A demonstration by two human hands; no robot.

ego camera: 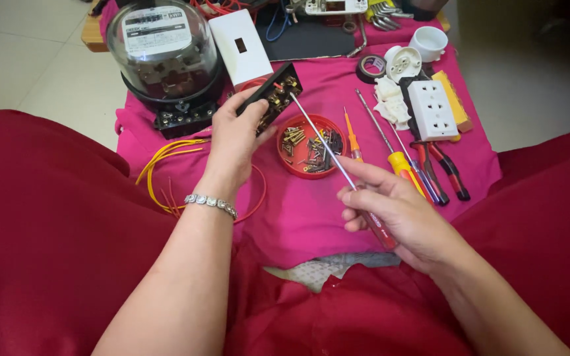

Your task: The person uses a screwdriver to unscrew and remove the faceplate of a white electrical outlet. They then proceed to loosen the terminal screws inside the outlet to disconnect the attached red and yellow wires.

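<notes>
Black switch block (273, 96) gripped, screwdriver (338, 165) angled in

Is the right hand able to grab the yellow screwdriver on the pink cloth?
Probably yes: the yellow screwdriver lies uncovered just beyond the right hand, but that hand already holds a red screwdriver.

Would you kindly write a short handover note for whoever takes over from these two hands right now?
Left hand grips the black switch module, terminals facing up.
Right hand holds the red-handled screwdriver, its tip on a terminal screw of the module.
Red dish of screws sits just behind the hands on the pink cloth; spare screwdrivers and pliers lie to the right.
Done: tip seated on the screw. Left: whether the screw is tight cannot be told.
</notes>
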